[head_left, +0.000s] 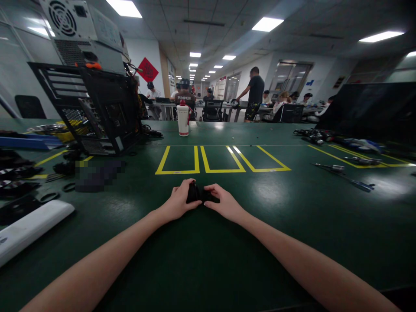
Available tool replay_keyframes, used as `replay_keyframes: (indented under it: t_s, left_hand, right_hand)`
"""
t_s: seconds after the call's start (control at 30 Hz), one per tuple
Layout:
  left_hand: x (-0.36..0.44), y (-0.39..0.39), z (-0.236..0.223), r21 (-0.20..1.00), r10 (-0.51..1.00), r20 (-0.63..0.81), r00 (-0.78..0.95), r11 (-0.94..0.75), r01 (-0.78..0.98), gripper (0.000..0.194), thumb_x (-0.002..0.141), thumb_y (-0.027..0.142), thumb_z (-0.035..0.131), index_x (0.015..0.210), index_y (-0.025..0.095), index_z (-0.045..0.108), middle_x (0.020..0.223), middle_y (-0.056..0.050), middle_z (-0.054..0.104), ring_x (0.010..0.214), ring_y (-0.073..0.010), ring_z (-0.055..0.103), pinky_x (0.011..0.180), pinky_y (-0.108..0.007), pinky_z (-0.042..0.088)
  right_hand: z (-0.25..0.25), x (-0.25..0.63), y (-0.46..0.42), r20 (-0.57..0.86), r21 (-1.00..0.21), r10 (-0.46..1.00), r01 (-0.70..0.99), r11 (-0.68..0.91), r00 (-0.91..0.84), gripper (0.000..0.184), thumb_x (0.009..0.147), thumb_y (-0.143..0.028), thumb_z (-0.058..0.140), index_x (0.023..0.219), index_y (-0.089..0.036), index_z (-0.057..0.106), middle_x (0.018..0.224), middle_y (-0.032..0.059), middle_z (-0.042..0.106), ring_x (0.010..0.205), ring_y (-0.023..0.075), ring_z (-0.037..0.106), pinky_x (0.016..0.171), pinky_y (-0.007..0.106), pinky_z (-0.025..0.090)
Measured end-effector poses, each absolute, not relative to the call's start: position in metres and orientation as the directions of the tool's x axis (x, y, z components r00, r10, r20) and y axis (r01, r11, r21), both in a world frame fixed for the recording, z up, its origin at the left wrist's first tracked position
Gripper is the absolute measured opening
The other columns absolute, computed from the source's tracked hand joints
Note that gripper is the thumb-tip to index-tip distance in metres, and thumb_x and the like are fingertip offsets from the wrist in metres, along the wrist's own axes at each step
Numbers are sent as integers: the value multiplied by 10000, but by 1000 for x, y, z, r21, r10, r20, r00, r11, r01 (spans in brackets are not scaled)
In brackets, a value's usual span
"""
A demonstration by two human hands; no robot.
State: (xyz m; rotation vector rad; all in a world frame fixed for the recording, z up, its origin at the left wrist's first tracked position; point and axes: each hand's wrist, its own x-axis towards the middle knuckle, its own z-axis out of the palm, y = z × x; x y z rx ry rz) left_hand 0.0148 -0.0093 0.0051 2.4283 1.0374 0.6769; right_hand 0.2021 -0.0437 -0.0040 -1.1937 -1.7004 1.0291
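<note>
My left hand (177, 200) is closed around a small black object (193, 193), thumb below and fingers above it. Facing it, my right hand (225, 201) grips a dark piece (211, 197) between thumb and fingers. Only a narrow gap separates the fingertips of the two hands. Whether the two black pieces are joined I cannot tell, and their kind is too dark to make out. Both hands are low over the green table (208, 251), just in front of yellow tape rectangles (223, 171).
An open black computer case (100, 108) with power supplies (78, 26) on top stands at the left. A white power strip (35, 227) lies near left. Beyond the tape stands a white cup (183, 121). Screwdrivers (344, 175) lie at right. People work in the background.
</note>
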Motion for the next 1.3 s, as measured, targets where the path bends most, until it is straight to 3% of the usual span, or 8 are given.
replay_keyframes:
  t_s: [0.13, 0.3, 0.53, 0.7, 0.87, 1.1, 1.2, 1.3]
  left_hand:
    - [9, -2, 2, 611, 776, 215, 592, -580, 539, 584, 707, 373, 556, 1181, 211, 256, 1117, -86, 442, 1007, -254, 465, 841, -444, 368]
    - [8, -4, 1, 623, 775, 220, 592, -579, 526, 562, 719, 358, 541, 1180, 209, 256, 1116, -83, 439, 985, -233, 481, 793, -386, 420]
    - [12, -41, 31, 361, 641, 216, 736, -753, 550, 577, 668, 339, 570, 1166, 222, 303, 1064, -56, 461, 919, -214, 495, 794, -353, 384]
    - [9, -66, 48, 152, 576, 150, 803, -816, 557, 679, 624, 409, 589, 1202, 225, 286, 1039, -64, 462, 900, -231, 483, 794, -354, 352]
    - [14, -78, 54, -7, 499, 95, 861, -865, 502, 590, 634, 394, 597, 1157, 281, 348, 1003, -55, 471, 852, -237, 492, 739, -370, 363]
    - [12, -81, 51, -27, 497, 52, 866, -867, 498, 420, 633, 380, 612, 1013, 270, 473, 972, -46, 478, 857, -234, 491, 747, -401, 369]
    - [9, -81, 49, -33, 518, 47, 854, -854, 519, 339, 660, 367, 577, 971, 258, 498, 944, -42, 482, 840, -226, 491, 729, -386, 378]
    - [13, -78, 50, -26, 525, 56, 849, -850, 527, 380, 654, 383, 579, 1002, 260, 485, 960, -42, 480, 856, -226, 486, 734, -375, 381]
  right_hand:
    - [-3, 203, -47, 145, -863, 963, 447, 235, -225, 546, 614, -307, 642, 1104, -215, 419, 1102, 57, 467, 1052, 217, 444, 923, 452, 327]
    - [-3, 199, -48, 179, -802, 960, 533, 269, -215, 478, 647, -256, 613, 1089, -211, 436, 1078, 52, 488, 1033, 213, 452, 904, 436, 335]
    - [13, 192, -74, 191, -756, 917, 543, 365, -351, 518, 637, -242, 628, 1101, -232, 399, 1077, 50, 500, 1016, 226, 476, 883, 413, 358]
    - [25, 188, -97, 86, -781, 920, 548, 300, -381, 523, 550, -292, 696, 991, -212, 427, 999, 54, 536, 952, 244, 513, 806, 385, 408]
    - [27, 187, -105, 35, -872, 939, 449, 196, -343, 544, 510, -301, 719, 937, -200, 399, 923, 37, 543, 824, 206, 557, 668, 319, 459]
    - [30, 193, -103, 30, -917, 922, 357, 180, -386, 672, 491, -305, 731, 1051, -217, 370, 1054, 58, 496, 935, 215, 531, 762, 336, 444]
    - [35, 196, -101, 54, -904, 950, 388, 177, -309, 548, 588, -355, 661, 1047, -203, 403, 1098, 76, 463, 981, 217, 502, 820, 371, 415]
    - [41, 195, -103, 40, -922, 908, 336, 195, -418, 502, 601, -333, 657, 1029, -193, 433, 1062, 57, 498, 978, 198, 506, 840, 358, 412]
